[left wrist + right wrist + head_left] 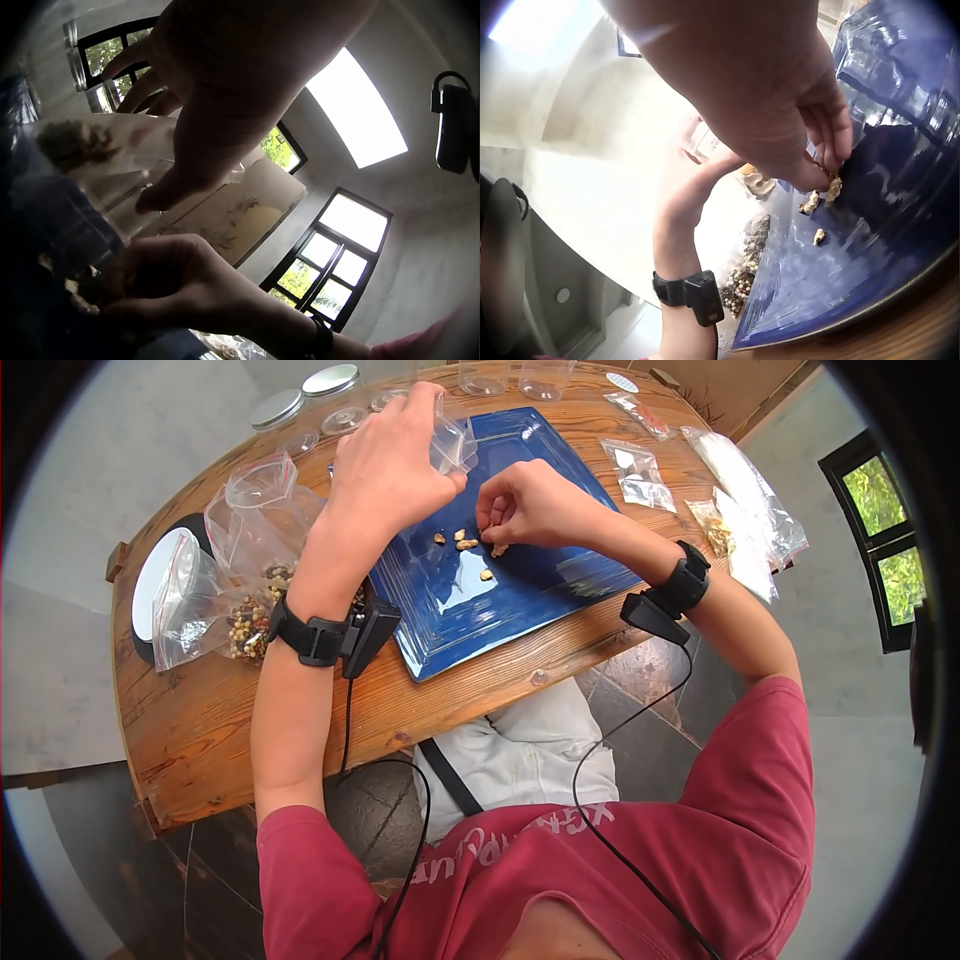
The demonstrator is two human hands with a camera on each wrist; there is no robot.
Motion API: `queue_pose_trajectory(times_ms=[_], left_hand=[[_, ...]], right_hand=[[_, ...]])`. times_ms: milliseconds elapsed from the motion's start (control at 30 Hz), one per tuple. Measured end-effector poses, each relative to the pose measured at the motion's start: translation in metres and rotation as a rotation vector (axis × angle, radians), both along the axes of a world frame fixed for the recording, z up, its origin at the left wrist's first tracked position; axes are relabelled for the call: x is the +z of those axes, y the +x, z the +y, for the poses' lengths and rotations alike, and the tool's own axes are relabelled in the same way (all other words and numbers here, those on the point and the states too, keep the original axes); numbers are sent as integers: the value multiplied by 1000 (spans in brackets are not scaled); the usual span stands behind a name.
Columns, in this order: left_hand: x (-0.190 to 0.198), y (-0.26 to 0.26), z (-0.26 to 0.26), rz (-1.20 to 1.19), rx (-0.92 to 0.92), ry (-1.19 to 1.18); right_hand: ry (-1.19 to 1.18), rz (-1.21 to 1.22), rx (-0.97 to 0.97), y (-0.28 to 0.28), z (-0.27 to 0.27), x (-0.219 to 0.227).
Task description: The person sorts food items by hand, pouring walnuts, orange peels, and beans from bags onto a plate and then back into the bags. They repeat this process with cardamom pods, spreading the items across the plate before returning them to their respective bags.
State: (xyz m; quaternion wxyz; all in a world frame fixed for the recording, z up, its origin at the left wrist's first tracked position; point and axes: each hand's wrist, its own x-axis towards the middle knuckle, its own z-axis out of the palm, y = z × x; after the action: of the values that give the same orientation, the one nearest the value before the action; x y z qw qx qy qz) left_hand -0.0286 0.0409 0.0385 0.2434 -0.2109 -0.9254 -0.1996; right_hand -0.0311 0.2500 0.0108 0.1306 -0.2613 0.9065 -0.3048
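Note:
A square blue plate (440, 630) lies on the wooden table with several small pale, dried-looking pieces (466, 544) near its middle. Above the plate's left side, my left hand (385, 465) holds a clear plastic bag (455, 448) between thumb and fingers. Brown and pale contents (75, 142) show through the bag in the left wrist view. Low over the plate, my right hand (540, 505) has its fingers curled, and thumb and fingertips pinch a knobbly pale piece (832, 192). Other pieces (820, 236) lie just beside those fingertips.
Left of the plate are clear zip bags (255, 510), one holding mixed peppercorn-like grains (250, 630), and a white round disc (165, 585). Silver-lidded jars (330, 380) and clear cups (545, 380) line the back. Small packets (638, 475) and white-filled bags (745, 510) lie right.

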Motion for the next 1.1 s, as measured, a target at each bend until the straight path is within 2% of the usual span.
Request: queue_pose_trajectory(times_ms=[167, 233, 300, 400, 500, 533, 633, 833, 933, 1033, 1100], left_hand=[[-1, -1, 0, -47, 20, -39], [-1, -1, -2, -77, 23, -55], [0, -1, -2, -104, 21, -61], [1, 3, 3, -136, -11, -56], [1, 5, 6, -145, -58, -27], [-2, 4, 5, -135, -68, -18], [-2, 2, 2, -138, -61, -25], [-1, 3, 2, -148, -59, -42], [-2, 2, 3, -156, -42, -55], [-2, 3, 2, -165, -43, -52], [-1, 3, 2, -170, -41, -50]], right_hand=[[-195, 52, -62, -13, 13, 12], [-195, 129, -103, -16, 19, 36], [-332, 194, -39, -18, 24, 56], [-326, 270, 27, -19, 18, 71], [-286, 205, -1, -10, 1, 89], [-219, 249, 1, -10, 0, 89], [-244, 216, -22, -12, -3, 86], [-272, 381, 14, -10, -8, 83], [-230, 360, -35, -4, -13, 87], [-197, 389, 37, -9, -12, 81], [-172, 439, -19, -6, -11, 82]])
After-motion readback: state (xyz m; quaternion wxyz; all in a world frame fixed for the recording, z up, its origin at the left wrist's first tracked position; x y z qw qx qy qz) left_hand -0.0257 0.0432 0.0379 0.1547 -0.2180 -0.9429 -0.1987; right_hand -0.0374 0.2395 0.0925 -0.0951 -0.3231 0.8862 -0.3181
